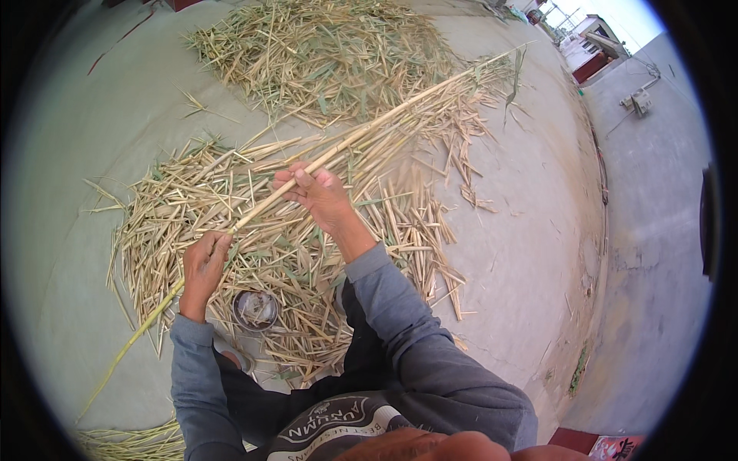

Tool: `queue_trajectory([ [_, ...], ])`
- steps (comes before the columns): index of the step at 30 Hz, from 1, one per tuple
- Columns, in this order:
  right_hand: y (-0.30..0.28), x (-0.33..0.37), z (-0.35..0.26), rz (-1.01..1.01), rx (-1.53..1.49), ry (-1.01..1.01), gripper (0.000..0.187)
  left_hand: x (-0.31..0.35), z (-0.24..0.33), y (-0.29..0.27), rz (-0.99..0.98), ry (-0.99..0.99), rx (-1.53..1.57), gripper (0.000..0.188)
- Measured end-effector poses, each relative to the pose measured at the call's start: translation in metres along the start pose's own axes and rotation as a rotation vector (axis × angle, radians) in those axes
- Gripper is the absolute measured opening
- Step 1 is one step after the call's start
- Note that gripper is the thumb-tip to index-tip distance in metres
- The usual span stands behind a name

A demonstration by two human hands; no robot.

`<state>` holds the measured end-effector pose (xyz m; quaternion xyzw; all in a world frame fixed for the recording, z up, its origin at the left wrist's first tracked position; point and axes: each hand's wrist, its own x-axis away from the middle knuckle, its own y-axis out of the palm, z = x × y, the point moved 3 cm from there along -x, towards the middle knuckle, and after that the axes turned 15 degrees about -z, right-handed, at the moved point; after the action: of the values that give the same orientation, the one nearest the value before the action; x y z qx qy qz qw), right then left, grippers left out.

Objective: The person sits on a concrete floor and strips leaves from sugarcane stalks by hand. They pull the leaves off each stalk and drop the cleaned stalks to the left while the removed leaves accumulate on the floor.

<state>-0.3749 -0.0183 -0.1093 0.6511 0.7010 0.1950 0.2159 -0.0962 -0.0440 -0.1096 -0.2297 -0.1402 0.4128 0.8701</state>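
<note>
One long reed stalk (270, 199) runs slantwise across the view, from the lower left up to the far right. My left hand (206, 261) is closed round it, and below that hand the stalk is thinner and yellow-green. Farther up, my right hand (319, 196) holds the pale, thicker part between thumb and fingers, its fingers partly stretched beneath it. Under both hands spreads a heap of dry husk pieces (177, 207). More long stalks (384, 150) lie on the heap beneath the held one, pointing to the far right.
A second husk pile (346, 58), mixed with green leaves, lies at the far side. Close to my feet stands a round dark-rimmed bowl (256, 310) with whitish contents. Yellow-green stalks (134, 442) lie at lower left. A grey wall (653, 230) borders the concrete floor on the right.
</note>
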Motion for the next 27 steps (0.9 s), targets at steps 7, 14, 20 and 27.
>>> queue_trajectory([
  [7,0.007,-0.001,0.007,0.182,0.192,-0.082,0.041,0.003,-0.004,0.009,0.127,0.096,-0.163,0.024],
  [14,0.012,0.001,0.001,0.286,0.283,-0.043,0.041,0.004,0.005,0.008,0.27,0.256,-0.395,0.028],
  [20,0.015,0.003,-0.001,0.266,0.349,0.088,0.046,0.009,0.019,0.003,0.357,0.242,-0.489,0.034],
  [27,0.028,0.009,-0.003,-0.013,0.399,0.064,0.033,0.001,-0.014,-0.022,-0.023,-0.133,0.091,0.054],
])
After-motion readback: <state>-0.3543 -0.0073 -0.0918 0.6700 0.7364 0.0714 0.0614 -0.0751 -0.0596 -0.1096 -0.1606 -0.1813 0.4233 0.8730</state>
